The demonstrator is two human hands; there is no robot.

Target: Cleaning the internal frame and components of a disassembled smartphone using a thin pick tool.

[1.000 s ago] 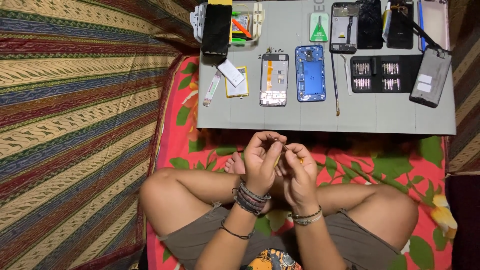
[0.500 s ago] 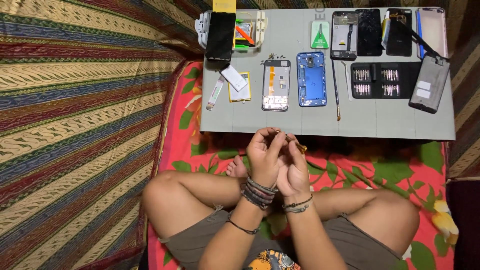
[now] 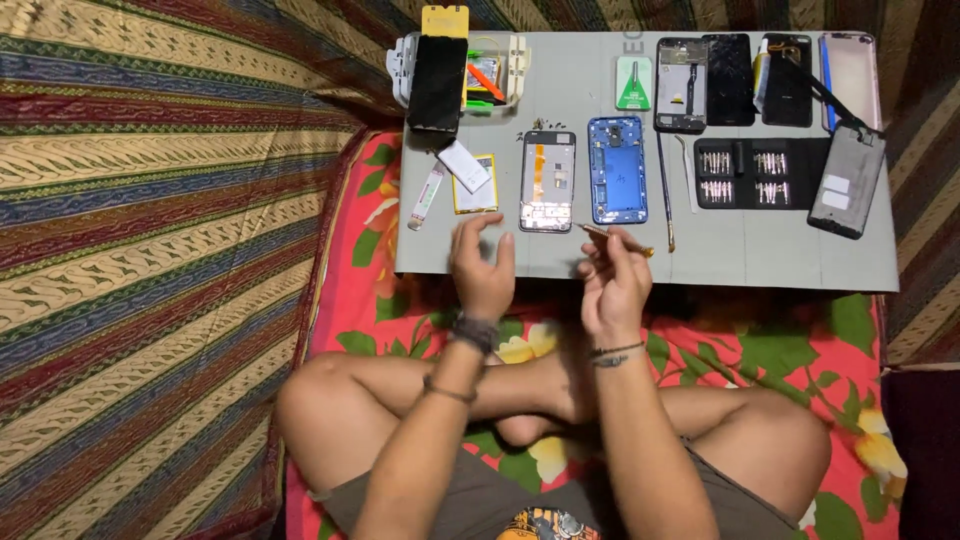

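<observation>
Hands hover at the near edge of a grey worktop (image 3: 760, 262), seen from above by a person sitting cross-legged on a red flowered cloth (image 3: 860, 330). Left hand (image 3: 482, 268) is open, fingers spread and curled apart, holding nothing; it sits just below the opened phone frame with the orange strip (image 3: 547, 180), near but not touching it. Right hand (image 3: 612, 282) has its grip closed on a thin brass-coloured screwdriver (image 3: 615, 238), which lies tilted, its tip pointing toward ten o'clock and its tail toward four o'clock. Screwdriver tip sits just below the blue phone back (image 3: 616, 170), which lies just beside the opened frame at its three o'clock. At nine o'clock of the frame lie a yellow-edged battery (image 3: 474, 190) with a white slip on it and a narrow white strip (image 3: 424, 197). Toward two o'clock of the right hand, a black bit set (image 3: 750, 172) lies open, with a grey phone shell (image 3: 846, 180) beside it. A striped fabric (image 3: 150, 200) covers the left side.
</observation>
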